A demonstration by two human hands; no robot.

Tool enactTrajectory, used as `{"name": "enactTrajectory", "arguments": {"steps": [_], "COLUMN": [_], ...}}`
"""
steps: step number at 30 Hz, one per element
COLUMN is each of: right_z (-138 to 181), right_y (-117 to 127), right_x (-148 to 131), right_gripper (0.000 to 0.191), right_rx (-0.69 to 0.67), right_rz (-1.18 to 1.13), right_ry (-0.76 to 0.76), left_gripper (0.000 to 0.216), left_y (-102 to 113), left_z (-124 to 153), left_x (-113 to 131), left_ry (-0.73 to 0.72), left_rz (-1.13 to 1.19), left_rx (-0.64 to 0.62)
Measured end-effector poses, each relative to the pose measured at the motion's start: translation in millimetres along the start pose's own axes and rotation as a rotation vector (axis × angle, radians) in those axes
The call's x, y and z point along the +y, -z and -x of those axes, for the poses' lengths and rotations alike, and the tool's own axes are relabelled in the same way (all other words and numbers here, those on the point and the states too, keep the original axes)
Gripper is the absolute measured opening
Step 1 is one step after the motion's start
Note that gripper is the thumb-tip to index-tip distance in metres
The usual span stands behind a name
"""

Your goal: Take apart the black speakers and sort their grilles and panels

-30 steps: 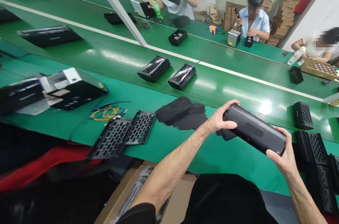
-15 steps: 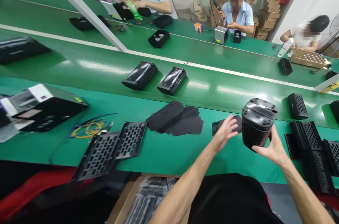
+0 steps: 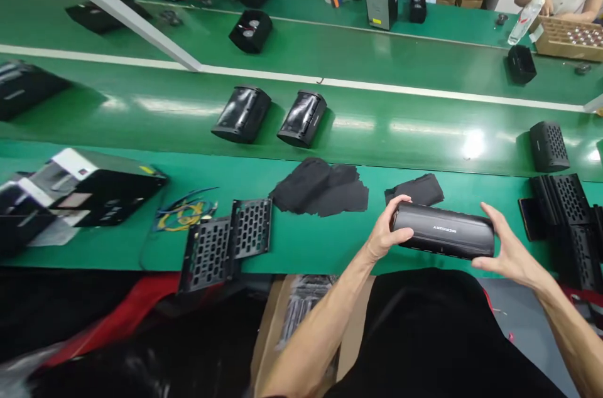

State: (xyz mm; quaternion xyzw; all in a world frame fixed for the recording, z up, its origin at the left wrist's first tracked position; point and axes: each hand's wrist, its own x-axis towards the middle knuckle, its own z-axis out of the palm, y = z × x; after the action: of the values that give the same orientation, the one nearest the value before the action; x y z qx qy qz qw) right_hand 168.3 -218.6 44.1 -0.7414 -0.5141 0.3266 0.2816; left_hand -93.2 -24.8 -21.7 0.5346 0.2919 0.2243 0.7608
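A black speaker (image 3: 440, 231) lies lengthwise between my two hands, just above the near edge of the green bench. Its lettering appears upside down to me. My left hand (image 3: 390, 231) grips the left end, with the thumb on the face. Around the right end, my right hand (image 3: 506, 247) has its thumb at the lower edge and its fingers at the upper corner. Just behind the speaker lies a small stack of black cloth pieces (image 3: 419, 189). A wider spread of black cloth (image 3: 320, 188) lies farther left.
Perforated black grilles (image 3: 252, 228) lie at left near yellow and blue cables (image 3: 186, 215) and a boxy device (image 3: 108, 184). More grilles (image 3: 572, 209) are piled at right. Two glossy speakers (image 3: 301, 118) stand on the green conveyor (image 3: 400, 128). Co-workers sit across it.
The speaker has turned from end-up to lengthwise and come lower and nearer. My left hand, open and apart before, now grips its left end. The camera view has tilted down.
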Motion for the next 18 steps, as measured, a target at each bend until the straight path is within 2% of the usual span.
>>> {"name": "enactTrajectory", "arguments": {"steps": [3,5,7,12,18], "right_z": [25,40,53,61,41], "right_y": [-26,-43,-53,-55,-56], "right_x": [19,23,21,14,13], "right_gripper": [0.108,0.101,0.093,0.086,0.085], "right_rx": [0.044,0.047,0.034,0.023,-0.071], "right_rz": [-0.342,-0.464,-0.532,-0.632,-0.803], "right_ry": [-0.176,-0.249,-0.307,-0.414,-0.568], "left_gripper": [0.112,0.12,0.117,0.101,0.094], "left_y": [7,7,3,-9,-1], "left_z": [16,29,41,56,45], "left_x": [-9,-12,-14,-21,-20], "left_ry": [0.128,0.214,0.276,0.354,0.515], "left_rz": [0.055,0.014,-0.013,0.058,0.018], "left_rx": [-0.067,-0.137,-0.139,0.018,-0.024]}}
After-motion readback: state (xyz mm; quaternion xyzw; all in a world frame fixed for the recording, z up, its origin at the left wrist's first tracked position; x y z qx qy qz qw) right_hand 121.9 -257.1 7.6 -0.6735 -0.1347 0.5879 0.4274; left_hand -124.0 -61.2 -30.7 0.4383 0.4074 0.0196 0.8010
